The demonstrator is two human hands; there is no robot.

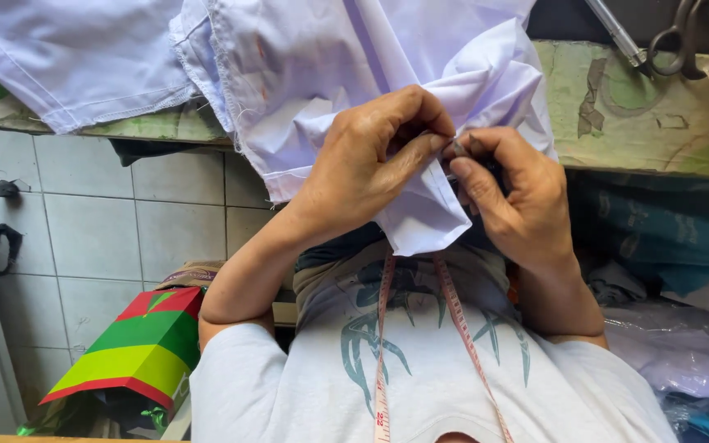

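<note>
Tape measure [383, 344] hanging round the neck, nearest the lens. Both hands pinching a fold of white cloth [330, 57] draped off the worktop [642, 123]: left hand [367, 164] closed on the fold, right hand [514, 193] gripping something small there, unclear what. Best keeping fabric taut, fingertips close together. Scissors [687, 37] lying well apart.

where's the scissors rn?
Head view, top right corner: the scissors lie on the worn green tabletop, beside a pen, beyond the right hand.

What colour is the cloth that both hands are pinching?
Pale lilac-white cloth, shown best in the head view.
</note>
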